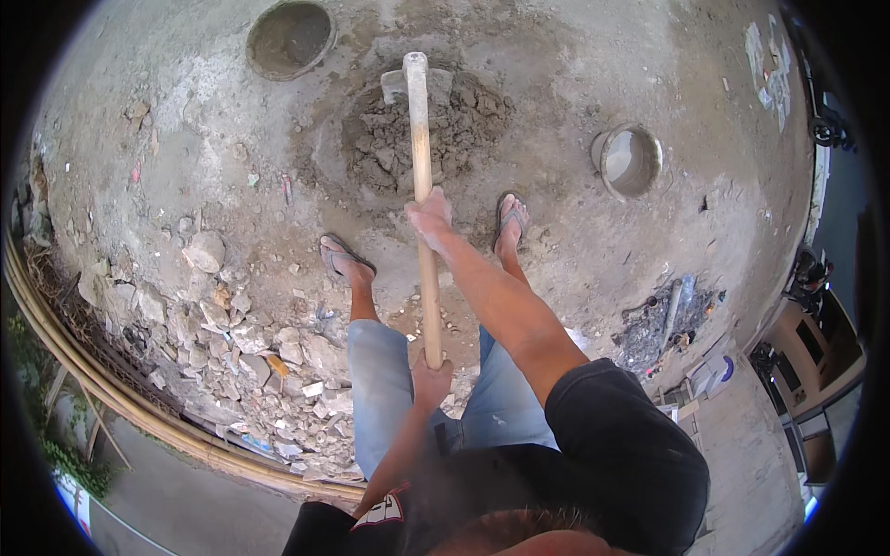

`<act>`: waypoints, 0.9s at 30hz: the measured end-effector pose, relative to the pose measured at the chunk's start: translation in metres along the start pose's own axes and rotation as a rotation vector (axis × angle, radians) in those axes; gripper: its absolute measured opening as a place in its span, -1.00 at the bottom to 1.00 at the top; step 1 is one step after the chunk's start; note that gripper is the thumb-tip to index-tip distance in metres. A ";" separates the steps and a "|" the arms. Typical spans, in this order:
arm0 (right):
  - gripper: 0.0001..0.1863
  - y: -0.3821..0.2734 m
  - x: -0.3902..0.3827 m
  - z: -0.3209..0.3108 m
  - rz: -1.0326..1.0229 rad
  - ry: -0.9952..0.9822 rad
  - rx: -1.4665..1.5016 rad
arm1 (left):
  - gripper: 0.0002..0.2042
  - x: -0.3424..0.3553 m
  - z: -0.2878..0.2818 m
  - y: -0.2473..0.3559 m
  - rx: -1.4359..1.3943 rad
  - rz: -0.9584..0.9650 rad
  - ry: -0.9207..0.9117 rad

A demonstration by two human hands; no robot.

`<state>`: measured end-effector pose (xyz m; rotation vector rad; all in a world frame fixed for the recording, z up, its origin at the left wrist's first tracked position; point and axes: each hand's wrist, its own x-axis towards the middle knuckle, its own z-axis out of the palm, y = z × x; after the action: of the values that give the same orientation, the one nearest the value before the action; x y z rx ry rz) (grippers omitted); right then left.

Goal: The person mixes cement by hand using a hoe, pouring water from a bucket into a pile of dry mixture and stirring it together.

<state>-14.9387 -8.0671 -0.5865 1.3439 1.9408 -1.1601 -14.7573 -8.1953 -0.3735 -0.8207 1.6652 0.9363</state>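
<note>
Both hands are wrapped round the long wooden handle of a hoe (422, 153). My left hand (432, 378) grips it near the butt end, between my knees. Farther up the shaft, my right hand (431, 219) closes round about the middle. The hoe's grey, mortar-caked head is at the far end, its blade against the far part of a pile of wet grey mortar (473, 120). The pile lies on the ground just beyond my sandalled feet. How deep the blade's edge sits in it is hidden.
A round bucket (332, 42) stands beyond the pile at left; another bucket (603, 167) with pale liquid is at right. Broken rubble (250, 352) covers the near left, bordered by bamboo poles (199, 448). Dark burnt debris (663, 324) lies at near right.
</note>
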 end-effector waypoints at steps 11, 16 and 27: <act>-0.21 0.058 0.034 -0.218 -0.075 0.182 -0.002 | -0.73 -0.023 -0.039 0.117 0.280 0.253 0.074; -0.17 0.250 0.160 -0.424 0.079 0.656 -0.342 | -0.60 -0.046 -0.059 0.202 0.232 0.249 0.209; -0.40 0.236 0.222 -0.489 -0.201 0.293 -0.173 | -0.62 -0.045 -0.067 0.273 0.246 0.216 0.346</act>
<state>-14.7767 -7.5037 -0.5962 1.3085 2.3721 -0.8953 -15.0110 -8.1231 -0.2654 -0.6703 2.1555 0.7402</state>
